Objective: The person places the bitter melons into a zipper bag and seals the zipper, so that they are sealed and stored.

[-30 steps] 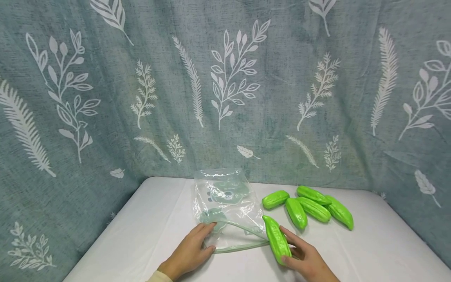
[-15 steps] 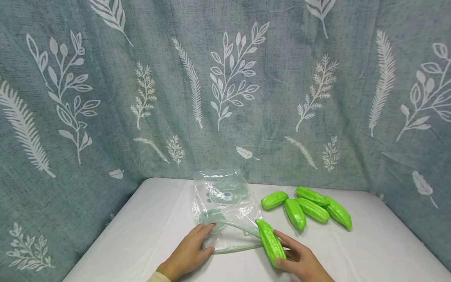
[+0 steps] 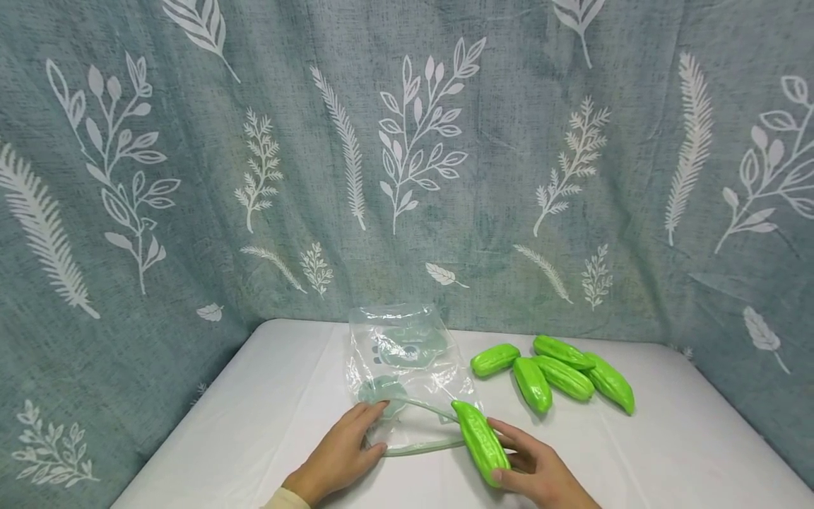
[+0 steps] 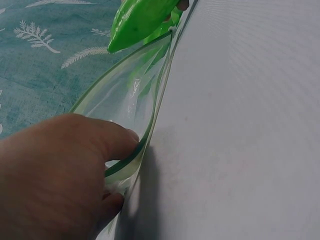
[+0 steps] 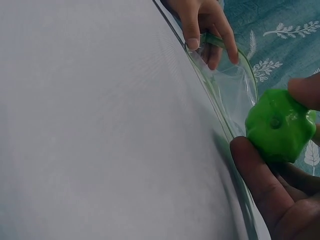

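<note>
Well, the work looks early: the bag (image 3: 439, 385) lies with its mouth spread, and nothing shows inside. Five loose veggies (image 3: 533, 385) lie on the tabletop (image 3: 687, 431), so lots seems left. The held veggie (image 3: 482, 444) is clamped between thumb and fingers of the right grip (image 3: 540, 463), by the bag's mouth. The left grip (image 3: 343, 447) holds that mouth, thumb and fingers apart.

The gourds (image 3: 481, 443) look like glossy ridged plastic, the bag (image 3: 416, 382) shiny clear film, the curtain (image 3: 492, 205) matt cloth.
</note>
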A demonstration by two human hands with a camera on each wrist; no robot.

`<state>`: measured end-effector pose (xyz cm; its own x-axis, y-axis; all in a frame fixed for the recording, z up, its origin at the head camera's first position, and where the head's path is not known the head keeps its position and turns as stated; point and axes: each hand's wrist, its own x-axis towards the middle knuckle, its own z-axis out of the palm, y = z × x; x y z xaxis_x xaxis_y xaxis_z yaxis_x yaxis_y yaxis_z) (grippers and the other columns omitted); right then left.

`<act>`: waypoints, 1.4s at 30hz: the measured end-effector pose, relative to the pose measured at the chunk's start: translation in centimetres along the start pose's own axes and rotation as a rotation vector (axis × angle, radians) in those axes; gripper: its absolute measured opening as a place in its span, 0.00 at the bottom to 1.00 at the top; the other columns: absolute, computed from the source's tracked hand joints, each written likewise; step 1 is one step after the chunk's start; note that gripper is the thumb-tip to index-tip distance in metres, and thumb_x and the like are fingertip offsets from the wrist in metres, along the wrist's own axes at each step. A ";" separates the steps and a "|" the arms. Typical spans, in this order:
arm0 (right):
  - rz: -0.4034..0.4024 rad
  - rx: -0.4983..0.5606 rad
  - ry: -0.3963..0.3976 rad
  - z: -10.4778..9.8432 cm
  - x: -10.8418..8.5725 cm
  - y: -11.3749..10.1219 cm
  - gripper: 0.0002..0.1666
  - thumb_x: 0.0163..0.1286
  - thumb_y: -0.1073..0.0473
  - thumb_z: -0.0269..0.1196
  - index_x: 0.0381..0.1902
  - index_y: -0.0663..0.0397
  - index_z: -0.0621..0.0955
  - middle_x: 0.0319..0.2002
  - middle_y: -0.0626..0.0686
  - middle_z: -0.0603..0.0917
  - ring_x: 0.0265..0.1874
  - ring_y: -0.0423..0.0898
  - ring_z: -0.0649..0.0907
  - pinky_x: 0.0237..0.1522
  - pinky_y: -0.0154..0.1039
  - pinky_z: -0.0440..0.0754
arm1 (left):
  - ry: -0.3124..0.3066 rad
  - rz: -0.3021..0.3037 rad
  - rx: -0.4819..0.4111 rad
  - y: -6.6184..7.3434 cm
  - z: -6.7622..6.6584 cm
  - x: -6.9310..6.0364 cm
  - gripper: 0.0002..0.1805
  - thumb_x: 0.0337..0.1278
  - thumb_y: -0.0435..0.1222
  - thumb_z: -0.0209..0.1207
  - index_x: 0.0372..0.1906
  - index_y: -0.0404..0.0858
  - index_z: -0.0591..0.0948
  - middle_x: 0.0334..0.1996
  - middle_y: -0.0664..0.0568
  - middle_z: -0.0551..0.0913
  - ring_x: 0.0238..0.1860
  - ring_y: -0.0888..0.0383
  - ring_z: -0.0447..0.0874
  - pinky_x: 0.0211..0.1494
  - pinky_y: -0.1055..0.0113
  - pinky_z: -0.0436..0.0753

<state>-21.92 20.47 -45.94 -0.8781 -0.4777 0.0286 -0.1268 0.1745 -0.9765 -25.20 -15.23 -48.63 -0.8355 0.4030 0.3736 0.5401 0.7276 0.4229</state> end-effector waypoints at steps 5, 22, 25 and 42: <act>-0.056 0.010 -0.039 0.2 0.1 0.2 0.43 0.70 0.61 0.65 0.77 0.61 0.60 0.69 0.73 0.65 0.55 0.45 0.82 0.52 0.32 0.80 | -0.002 0.000 -0.003 0.0 -0.1 0.0 0.38 0.59 0.42 0.67 0.74 0.42 0.67 0.58 0.53 0.77 0.59 0.55 0.77 0.64 0.56 0.79; -0.096 -0.033 -0.118 0.6 0.6 0.2 0.41 0.70 0.61 0.64 0.76 0.62 0.61 0.73 0.73 0.58 0.56 0.40 0.81 0.55 0.30 0.78 | -0.007 -0.021 -0.021 0.3 0.2 0.0 0.37 0.60 0.42 0.67 0.73 0.43 0.68 0.59 0.53 0.76 0.61 0.54 0.76 0.65 0.54 0.78; -0.103 -0.027 -0.131 0.8 0.7 0.0 0.40 0.71 0.61 0.64 0.76 0.62 0.62 0.72 0.72 0.60 0.57 0.41 0.81 0.55 0.30 0.78 | 0.003 -0.011 -0.012 0.1 0.1 0.0 0.38 0.59 0.42 0.67 0.74 0.44 0.68 0.59 0.53 0.77 0.61 0.54 0.76 0.64 0.55 0.78; -0.132 -0.057 -0.120 2.4 2.3 -0.2 0.37 0.70 0.59 0.65 0.74 0.58 0.67 0.71 0.67 0.65 0.58 0.43 0.80 0.55 0.32 0.79 | 0.030 -0.013 0.015 0.3 0.1 0.1 0.37 0.58 0.41 0.68 0.73 0.44 0.69 0.58 0.54 0.78 0.60 0.54 0.77 0.63 0.54 0.79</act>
<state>-22.83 17.26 -46.15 -0.7910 -0.5987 0.1264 -0.2661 0.1506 -0.9521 -25.12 -14.94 -48.55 -0.8387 0.3774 0.3927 0.5279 0.7406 0.4158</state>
